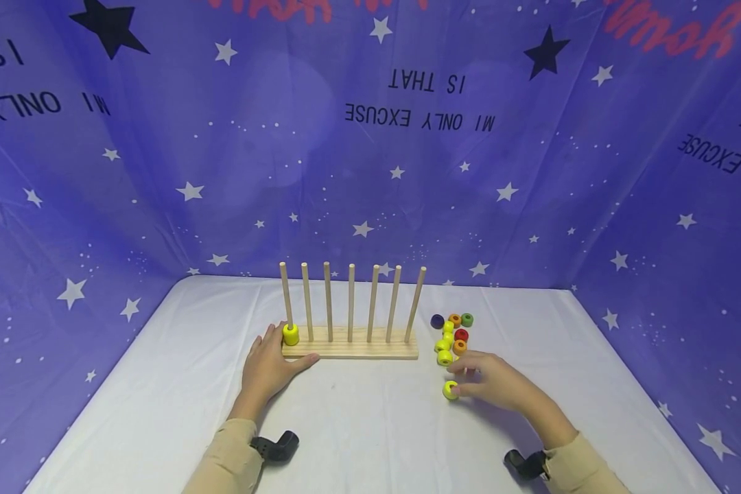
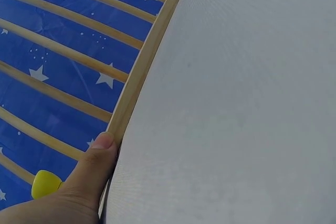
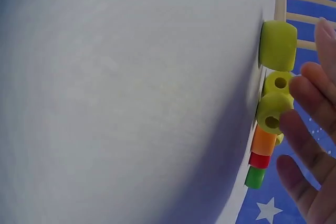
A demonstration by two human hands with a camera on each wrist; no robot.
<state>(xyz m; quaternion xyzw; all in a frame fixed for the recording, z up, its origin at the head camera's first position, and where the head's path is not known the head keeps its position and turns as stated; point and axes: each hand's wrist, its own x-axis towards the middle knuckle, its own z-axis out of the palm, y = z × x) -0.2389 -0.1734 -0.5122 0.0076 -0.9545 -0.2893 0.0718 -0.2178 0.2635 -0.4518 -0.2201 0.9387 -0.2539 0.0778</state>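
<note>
A wooden peg rack [image 1: 350, 350] with a row of upright pegs stands on the table. A yellow bead [image 1: 291, 335] sits at the foot of its leftmost peg. My left hand [image 1: 268, 367] grips the rack's left end, the thumb [image 2: 93, 163] along the front edge and the other fingers toward the back. My right hand [image 1: 494, 381] hovers over a loose yellow bead [image 1: 450, 390], its thumb overlapping the bead in the head view. In the right wrist view the fingers [image 3: 310, 145] are spread, with that bead [image 3: 278, 45] standing on the table before them.
Right of the rack lies a cluster of loose beads: several yellow ones [image 1: 444, 358], a red bead [image 1: 461, 335], orange beads [image 1: 460, 347], a green bead [image 1: 466, 320] and a dark blue bead [image 1: 437, 321]. A star-patterned blue curtain [image 1: 358, 192] hangs behind the white table [image 1: 358, 432].
</note>
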